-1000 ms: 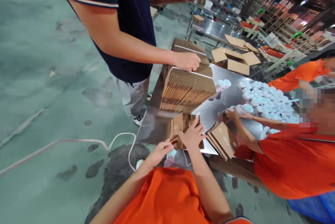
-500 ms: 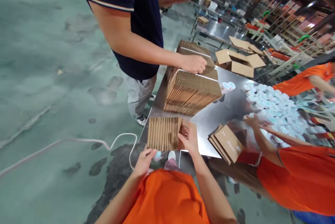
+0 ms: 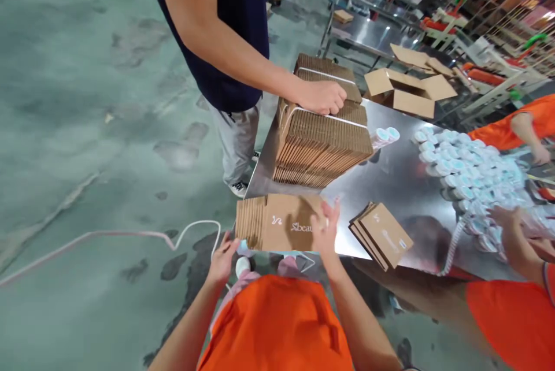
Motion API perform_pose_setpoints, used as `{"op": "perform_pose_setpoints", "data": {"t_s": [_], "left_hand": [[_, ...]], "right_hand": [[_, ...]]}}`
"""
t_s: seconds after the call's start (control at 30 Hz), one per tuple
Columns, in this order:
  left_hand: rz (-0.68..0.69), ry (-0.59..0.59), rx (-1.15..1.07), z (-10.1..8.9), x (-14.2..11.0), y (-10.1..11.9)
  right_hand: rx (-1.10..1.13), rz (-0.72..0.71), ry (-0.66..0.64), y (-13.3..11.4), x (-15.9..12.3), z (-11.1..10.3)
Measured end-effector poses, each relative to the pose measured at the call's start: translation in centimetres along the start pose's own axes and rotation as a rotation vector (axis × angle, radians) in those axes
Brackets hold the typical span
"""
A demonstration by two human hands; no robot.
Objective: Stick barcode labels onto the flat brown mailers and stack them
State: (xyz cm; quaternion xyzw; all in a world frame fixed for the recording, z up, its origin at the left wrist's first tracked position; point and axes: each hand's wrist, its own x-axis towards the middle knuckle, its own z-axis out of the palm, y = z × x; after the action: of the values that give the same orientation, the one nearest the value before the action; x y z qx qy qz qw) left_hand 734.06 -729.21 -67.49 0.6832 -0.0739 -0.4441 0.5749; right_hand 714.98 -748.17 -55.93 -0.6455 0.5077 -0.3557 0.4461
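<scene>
A row of folded brown cardboard cartons [image 3: 250,223] stands at the near edge of the steel table. At its right end a flat carton [image 3: 284,223] lies face up, with white printing that begins "beau". My left hand [image 3: 222,258] is at the row's lower left corner, fingers loosely bent and apart, the tips at or touching the cardboard. My right hand [image 3: 326,226] is over the printed carton's right end, fingers spread and slightly blurred; whether it presses on the carton I cannot tell. Further right lies a small pile of flat cartons [image 3: 381,235].
A strapped bundle of cartons [image 3: 325,143] stands behind the row, with a person's hand [image 3: 323,97] on it. White-lidded containers [image 3: 472,171] cover the steel table's [image 3: 390,177] right part, near a co-worker's hands [image 3: 515,238]. An open box [image 3: 410,93] sits beyond. A white cable [image 3: 125,234] crosses the floor.
The printed carton now lies flat to the right of the row, its face showing. My right hand has moved slightly right and my left hand slightly left. The co-worker's hands have shifted right.
</scene>
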Motion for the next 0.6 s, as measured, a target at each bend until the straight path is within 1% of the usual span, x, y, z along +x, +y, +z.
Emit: {"op": "perform_pose_setpoints", "data": {"t_s": [0.03,0.07,0.1,0.17,0.23,0.3,0.43,0.53,0.6], "left_hand": [[-0.001,0.000,-0.012,0.0,0.2,0.0],[-0.002,-0.006,-0.029,0.2,0.5,0.1],[-0.004,-0.019,-0.048,0.4,0.7,0.3],[-0.016,-0.052,-0.083,0.9,1.4,0.9],[-0.033,-0.083,-0.095,1.4,2.0,1.8],[-0.053,-0.115,-0.091,1.7,2.5,2.6],[-0.092,-0.166,-0.100,2.2,3.5,3.7],[-0.123,-0.210,-0.091,2.7,3.9,3.9],[-0.135,-0.225,-0.085,3.1,3.8,3.6]], "right_hand": [[-0.005,0.069,0.074,0.8,0.9,-1.7],[0.021,0.161,0.099,1.7,1.8,-3.1],[0.069,0.264,0.078,2.6,2.5,-4.2],[0.199,0.451,-0.046,4.1,3.4,-5.3],[0.320,0.543,-0.154,5.1,3.7,-5.2],[0.418,0.575,-0.176,5.6,3.5,-4.7],[0.528,0.597,-0.116,5.8,3.0,-4.3],[0.534,0.557,-0.118,5.6,2.5,-4.1],[0.527,0.518,-0.130,5.4,2.2,-3.8]]}}
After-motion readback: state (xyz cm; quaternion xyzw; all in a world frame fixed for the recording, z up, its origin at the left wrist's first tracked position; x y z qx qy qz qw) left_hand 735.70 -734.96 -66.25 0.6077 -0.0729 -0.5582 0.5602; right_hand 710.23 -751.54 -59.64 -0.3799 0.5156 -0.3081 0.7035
